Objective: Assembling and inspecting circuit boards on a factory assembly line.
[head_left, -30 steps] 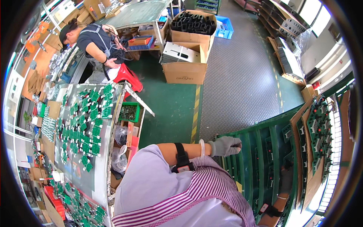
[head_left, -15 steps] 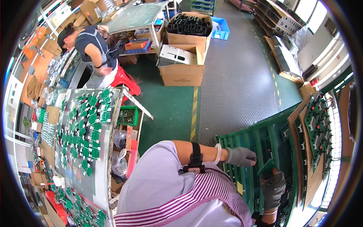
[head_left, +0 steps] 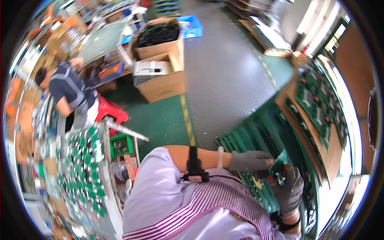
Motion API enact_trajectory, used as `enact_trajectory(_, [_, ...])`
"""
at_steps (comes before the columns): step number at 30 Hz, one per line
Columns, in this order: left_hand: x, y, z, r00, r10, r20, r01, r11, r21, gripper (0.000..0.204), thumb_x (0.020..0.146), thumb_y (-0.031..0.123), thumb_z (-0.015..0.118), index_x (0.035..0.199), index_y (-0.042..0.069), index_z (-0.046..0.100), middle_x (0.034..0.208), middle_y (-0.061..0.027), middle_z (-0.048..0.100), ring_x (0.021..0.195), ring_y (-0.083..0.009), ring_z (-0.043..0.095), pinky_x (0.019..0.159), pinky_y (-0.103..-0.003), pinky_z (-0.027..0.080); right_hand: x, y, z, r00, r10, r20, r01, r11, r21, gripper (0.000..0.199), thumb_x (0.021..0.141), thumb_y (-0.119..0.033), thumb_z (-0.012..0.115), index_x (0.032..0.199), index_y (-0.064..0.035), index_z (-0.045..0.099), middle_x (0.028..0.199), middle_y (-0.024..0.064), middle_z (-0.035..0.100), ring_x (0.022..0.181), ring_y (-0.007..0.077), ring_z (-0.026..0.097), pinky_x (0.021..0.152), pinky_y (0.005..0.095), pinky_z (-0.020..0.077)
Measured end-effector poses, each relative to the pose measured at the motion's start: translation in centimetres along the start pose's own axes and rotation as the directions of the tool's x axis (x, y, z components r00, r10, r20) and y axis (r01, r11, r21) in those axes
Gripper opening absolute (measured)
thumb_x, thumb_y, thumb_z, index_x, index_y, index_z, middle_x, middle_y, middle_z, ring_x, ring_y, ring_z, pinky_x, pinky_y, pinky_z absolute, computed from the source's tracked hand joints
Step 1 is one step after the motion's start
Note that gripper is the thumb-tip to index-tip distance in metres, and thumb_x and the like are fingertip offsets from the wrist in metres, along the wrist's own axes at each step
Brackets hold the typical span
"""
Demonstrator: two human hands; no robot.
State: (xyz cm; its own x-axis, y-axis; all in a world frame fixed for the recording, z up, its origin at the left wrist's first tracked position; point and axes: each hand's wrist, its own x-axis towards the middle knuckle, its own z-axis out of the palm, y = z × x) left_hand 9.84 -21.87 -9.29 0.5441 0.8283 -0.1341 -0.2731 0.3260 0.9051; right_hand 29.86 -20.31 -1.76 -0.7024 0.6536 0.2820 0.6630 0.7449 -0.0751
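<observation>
Both my gloved hands, left hand and right hand, pinch one small green circuit board in a shared grip just above the slotted green rack, where I judge a slip could knock its edge against the ribs.

Small green circuit board half covered by grey-gloved left hand and grey-gloved right hand; components too small to make out. Lower slots of green slotted metal rack hidden behind striped sleeve. Far worktable's many small green boards blurred, indistinct.
</observation>
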Motion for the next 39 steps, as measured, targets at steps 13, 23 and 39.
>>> enact_trajectory(13, [2.7, 6.2, 0.8, 0.912, -0.213, 0.350, 0.240, 0.970, -0.036, 0.058, 0.084, 0.043, 0.052, 0.115, -0.006, 0.049, 0.101, -0.0112, 0.058, 0.085, -0.0150, 0.057, 0.077, -0.028, 0.046, -0.8, 2.7, -6.7, 0.918, 0.028, 0.397, -0.114, 0.974, 0.195, 0.033, 0.072, -0.029, 0.066, 0.094, -0.0102, 0.052, 0.082, 0.0067, 0.056, 0.070, 0.0276, 0.061, 0.054, 0.0393, 0.0485])
enact_trajectory(23, [6.5, 9.5, 3.0, 0.899, -0.118, 0.423, 0.184, 0.976, -0.117, 0.058, 0.085, 0.049, 0.048, 0.111, -0.002, 0.054, 0.098, -0.0120, 0.062, 0.080, -0.0204, 0.062, 0.067, -0.029, 0.049, 0.8, 5.6, -11.6, 0.969, -0.180, 0.171, 0.067, 0.854, 0.515, 0.020, 0.075, -0.014, 0.063, 0.092, -0.0102, 0.056, 0.079, 0.0083, 0.057, 0.069, 0.0305, 0.059, 0.061, 0.0390, 0.0475])
enact_trajectory(39, [7.7, 20.0, -8.0, 0.785, 0.588, -0.193, 0.183, 0.077, 0.980, 0.046, 0.085, 0.031, 0.053, 0.118, -0.001, 0.049, 0.104, -0.0244, 0.059, 0.098, -0.0357, 0.058, 0.082, -0.038, 0.044, 8.1, 19.7, -10.8, 0.882, 0.417, 0.221, -0.464, 0.850, 0.248, 0.011, 0.080, -0.014, 0.057, 0.086, -0.0053, 0.056, 0.070, 0.0032, 0.057, 0.057, 0.0109, 0.054, 0.051, 0.0264, 0.0456])
